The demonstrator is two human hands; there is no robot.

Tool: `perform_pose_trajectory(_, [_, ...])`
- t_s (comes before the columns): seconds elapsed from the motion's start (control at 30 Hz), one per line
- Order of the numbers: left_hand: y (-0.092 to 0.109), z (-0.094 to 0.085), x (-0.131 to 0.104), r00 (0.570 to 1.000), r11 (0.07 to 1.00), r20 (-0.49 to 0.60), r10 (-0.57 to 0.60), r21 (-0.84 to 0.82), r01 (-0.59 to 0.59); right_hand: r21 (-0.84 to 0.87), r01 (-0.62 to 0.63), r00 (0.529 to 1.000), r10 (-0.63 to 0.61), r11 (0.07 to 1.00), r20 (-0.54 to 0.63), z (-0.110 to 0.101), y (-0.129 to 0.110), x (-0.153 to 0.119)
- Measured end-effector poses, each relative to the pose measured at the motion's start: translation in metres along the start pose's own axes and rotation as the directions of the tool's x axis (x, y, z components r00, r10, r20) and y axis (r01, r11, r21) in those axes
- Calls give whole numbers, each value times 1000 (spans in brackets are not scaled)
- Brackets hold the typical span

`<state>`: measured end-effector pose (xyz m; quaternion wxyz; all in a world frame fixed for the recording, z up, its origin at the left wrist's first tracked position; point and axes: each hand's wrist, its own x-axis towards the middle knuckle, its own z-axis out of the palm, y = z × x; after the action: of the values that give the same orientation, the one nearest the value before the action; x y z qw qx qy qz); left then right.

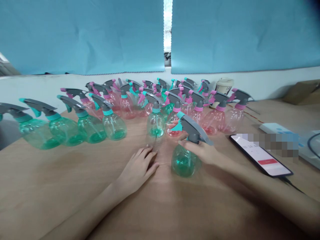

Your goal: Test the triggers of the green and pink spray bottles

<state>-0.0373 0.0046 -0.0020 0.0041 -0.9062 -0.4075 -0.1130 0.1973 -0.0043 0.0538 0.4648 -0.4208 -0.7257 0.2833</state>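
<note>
My right hand (197, 148) is wrapped round the neck of a green spray bottle (184, 163) with a grey and turquoise spray head, upright at the centre right. Its far fingers are partly hidden behind the bottle. To the left, my left hand (140, 166) rests on the wooden table (75, 180), fingers apart and holding nothing. Just beyond the hands stands another green spray bottle (156, 123), beside a pink spray bottle (175, 121).
Several green bottles (92, 128) stand in a row at the left, and several pink ones (215, 120) at the right. A phone (260, 155), a white power strip (280, 133), a paper cup (224, 86) and a cardboard box (302, 91) lie or stand at the right.
</note>
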Motion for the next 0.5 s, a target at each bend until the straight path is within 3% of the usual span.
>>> perform_pose_trajectory(0.5, [1, -3, 2, 1000, 1000, 8, -5, 3, 5, 50, -42, 996, 38, 998, 81, -7, -7, 2])
